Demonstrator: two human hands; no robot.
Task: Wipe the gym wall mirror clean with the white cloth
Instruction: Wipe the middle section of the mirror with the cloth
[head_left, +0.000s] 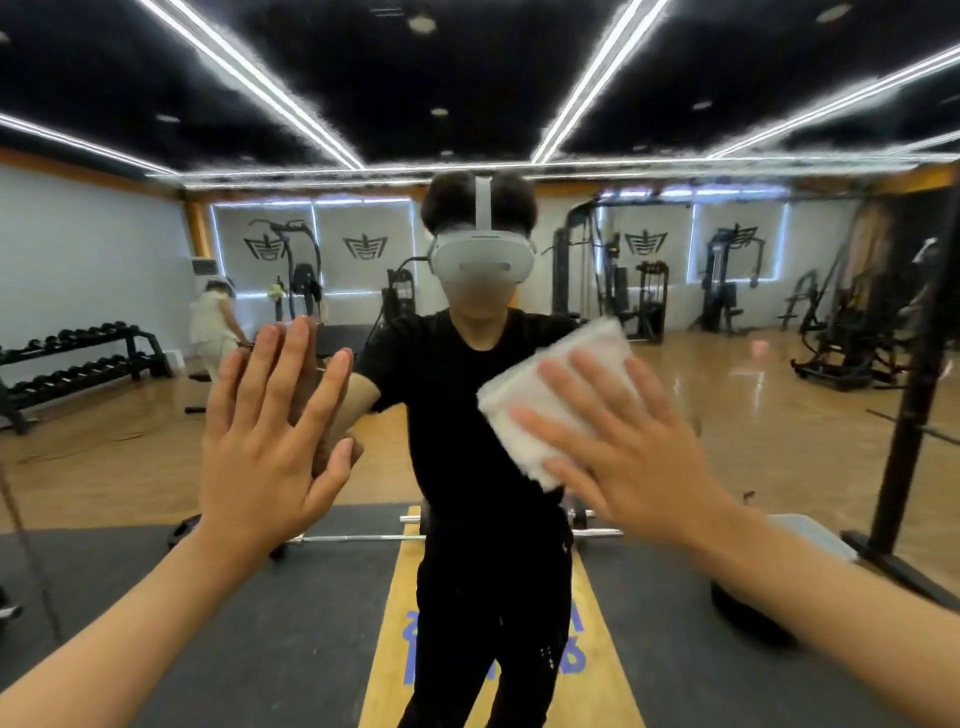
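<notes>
Pressing folded white cloth (540, 384) flat to large gym wall mirror (753, 415), right hand (623, 441) fingers spread, not gripping. Bare left hand (270, 431) braces on glass, fingers straight. Risks: cloth slides from under palm; left palm leaves smears.

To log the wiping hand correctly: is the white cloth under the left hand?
No, the white cloth is pressed to the mirror under the flat right hand, while the left hand holds nothing.
</notes>
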